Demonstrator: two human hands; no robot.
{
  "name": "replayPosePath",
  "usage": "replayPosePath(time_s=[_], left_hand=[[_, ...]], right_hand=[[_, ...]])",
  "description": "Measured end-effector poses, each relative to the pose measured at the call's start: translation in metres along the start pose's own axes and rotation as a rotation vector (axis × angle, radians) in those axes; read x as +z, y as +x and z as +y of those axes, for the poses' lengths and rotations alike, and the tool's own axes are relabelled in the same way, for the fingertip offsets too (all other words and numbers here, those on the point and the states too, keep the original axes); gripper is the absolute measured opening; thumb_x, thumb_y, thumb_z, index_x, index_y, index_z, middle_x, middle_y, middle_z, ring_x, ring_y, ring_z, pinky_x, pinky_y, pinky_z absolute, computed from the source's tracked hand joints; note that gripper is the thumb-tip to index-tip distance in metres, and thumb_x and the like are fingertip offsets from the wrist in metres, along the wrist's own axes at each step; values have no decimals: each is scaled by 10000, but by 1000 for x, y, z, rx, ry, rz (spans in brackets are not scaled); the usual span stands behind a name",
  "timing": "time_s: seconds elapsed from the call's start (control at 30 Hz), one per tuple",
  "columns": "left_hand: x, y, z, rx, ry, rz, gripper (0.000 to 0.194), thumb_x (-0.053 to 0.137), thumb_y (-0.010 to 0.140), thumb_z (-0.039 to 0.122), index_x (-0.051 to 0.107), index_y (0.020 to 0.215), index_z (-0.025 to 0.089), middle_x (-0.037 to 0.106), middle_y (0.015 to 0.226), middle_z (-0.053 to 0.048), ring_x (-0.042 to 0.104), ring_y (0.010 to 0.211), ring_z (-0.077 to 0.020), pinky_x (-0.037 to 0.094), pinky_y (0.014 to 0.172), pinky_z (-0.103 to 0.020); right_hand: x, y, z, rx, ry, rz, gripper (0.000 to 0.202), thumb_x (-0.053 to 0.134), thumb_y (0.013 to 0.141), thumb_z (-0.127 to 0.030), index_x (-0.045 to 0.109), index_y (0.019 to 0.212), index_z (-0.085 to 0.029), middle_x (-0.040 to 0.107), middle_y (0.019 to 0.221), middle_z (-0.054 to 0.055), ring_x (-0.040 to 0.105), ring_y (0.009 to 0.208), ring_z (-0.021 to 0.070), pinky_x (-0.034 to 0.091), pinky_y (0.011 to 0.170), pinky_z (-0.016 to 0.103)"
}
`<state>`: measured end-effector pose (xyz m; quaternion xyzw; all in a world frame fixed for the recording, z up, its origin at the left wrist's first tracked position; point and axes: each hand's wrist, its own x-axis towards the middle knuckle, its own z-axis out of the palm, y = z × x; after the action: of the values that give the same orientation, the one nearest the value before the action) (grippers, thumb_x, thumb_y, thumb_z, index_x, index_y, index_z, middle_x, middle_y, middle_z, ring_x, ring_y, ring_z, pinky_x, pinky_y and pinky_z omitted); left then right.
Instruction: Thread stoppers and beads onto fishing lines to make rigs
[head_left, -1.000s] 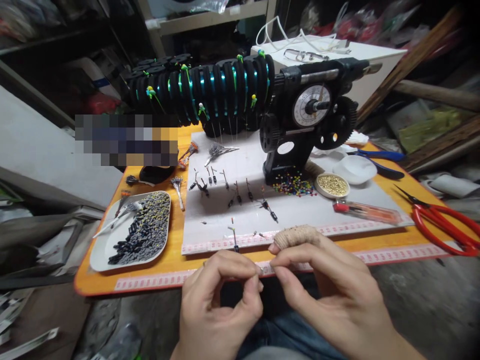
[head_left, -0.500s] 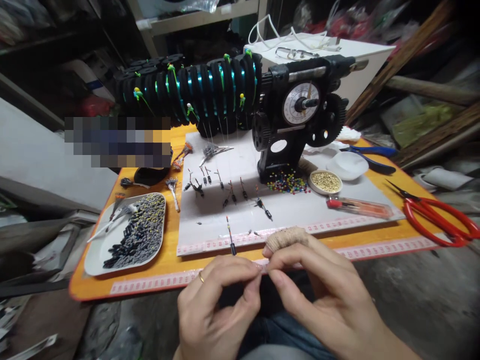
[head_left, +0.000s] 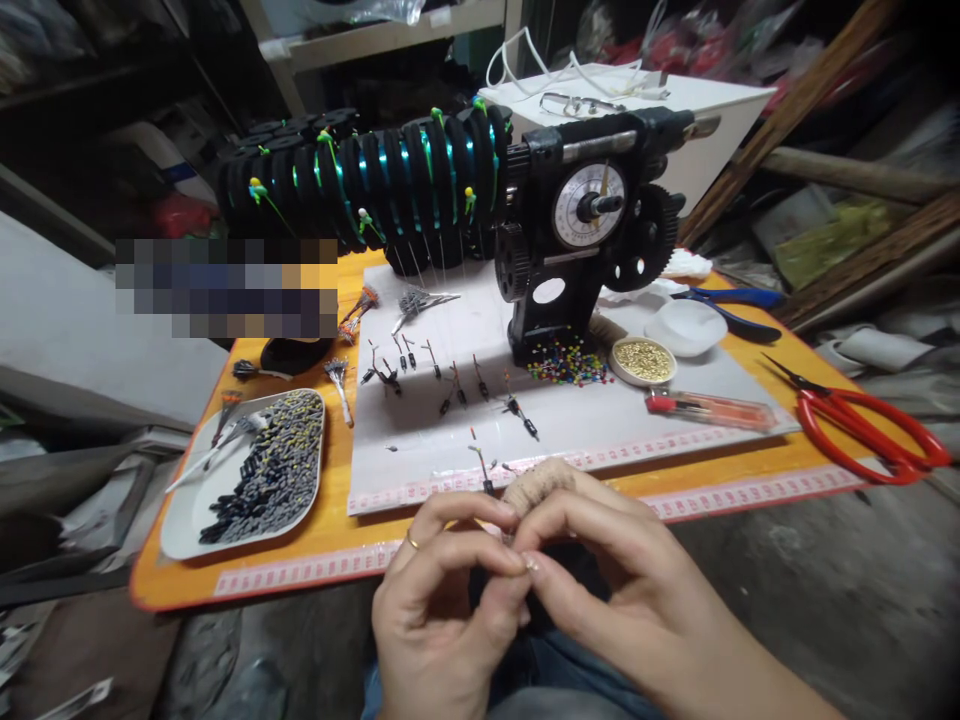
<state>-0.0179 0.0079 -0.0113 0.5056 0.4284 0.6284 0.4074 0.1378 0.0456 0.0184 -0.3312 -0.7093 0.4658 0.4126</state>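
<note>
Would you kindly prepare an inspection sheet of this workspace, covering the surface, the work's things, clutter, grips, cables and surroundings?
Surface: orange tabletop carrying a white board; pink measuring tapes along their front edges.
Job's things: tiny pale bit where left hand and right hand meet, too small to identify; small dark-bodied pieces on the board; tray of grey and black pieces.
Clutter: red-handled scissors, cutter knife, blue-handled pliers, heap of coloured pins by the black geared machine.
Grips: both pinched, fingertips meeting; tan wrap on one right-hand finger.
Cables: white cable, looped, at the top of the white box.
Surroundings: wooden beams at right, shelving behind.
</note>
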Motion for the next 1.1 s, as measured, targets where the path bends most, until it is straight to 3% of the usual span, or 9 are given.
replayPosePath(time_s=[0.13,0.27,0.37,0.47,0.67,0.8,0.9,1.0,1.1], left_hand=[[-1,-2,-4,-60,-136,-55,222,681,891,57,747,962,256,686,923,-11,616,560,-60,552,493,-142],[-3,-1,-6,-144,-226,-62,166,680,907,88,739,936,241,667,889,3,645,540,-44,533,471,-98],[-4,1,-6,-178,-272,-93,153,685,907,102,743,938,240,666,882,-4,686,563,-73,551,457,-109],[-5,2,-4,-188,-273,-146,200,672,911,87,751,962,264,661,887,-1,706,608,-92,588,484,-139],[-1,6,3,-284,-290,-132,128,723,881,118,761,902,238,664,873,-14,683,617,-89,602,524,-157],[-4,14,5,-258,-242,-173,187,697,878,61,742,902,241,653,879,0,641,616,-67,581,538,-143],[-10,21,5,-146,-59,-208,197,703,863,40,745,907,226,677,859,-13,659,638,-94,585,538,-168],[-14,25,4,117,206,-201,213,724,835,12,756,934,198,742,869,-40,729,734,-141,611,591,-182],[-15,23,1,363,487,-182,245,708,845,1,742,1005,183,778,980,-57,763,868,-158,628,769,-200]], right_hand=[[-6,-4,4,-97,-169,59,151,659,883,-60,621,917,-202,635,893,9,634,869,135,539,745,245],[-9,-7,5,-240,-203,97,337,668,872,-9,679,1142,-210,705,1010,47,699,910,146,607,768,233],[-12,-6,5,-298,-201,65,371,650,858,44,721,1139,-190,734,1014,64,731,902,152,628,776,225],[-15,-4,5,-298,-193,38,381,631,847,75,721,1130,-164,738,969,58,726,871,136,623,761,197],[-19,2,1,-244,-181,57,276,607,863,38,722,1008,-166,709,864,36,697,788,126,600,687,193],[-19,2,2,-179,-175,32,217,619,866,3,705,967,-168,687,826,24,676,771,126,575,673,208],[-18,2,7,-166,-184,15,215,621,859,-5,675,977,-177,671,857,27,669,795,132,577,679,217],[-16,2,12,-152,-188,52,218,596,856,-3,638,961,-190,650,855,17,655,772,118,577,654,194],[-12,3,15,-120,-193,105,216,577,847,-4,608,923,-203,627,831,10,641,732,113,575,617,184]])
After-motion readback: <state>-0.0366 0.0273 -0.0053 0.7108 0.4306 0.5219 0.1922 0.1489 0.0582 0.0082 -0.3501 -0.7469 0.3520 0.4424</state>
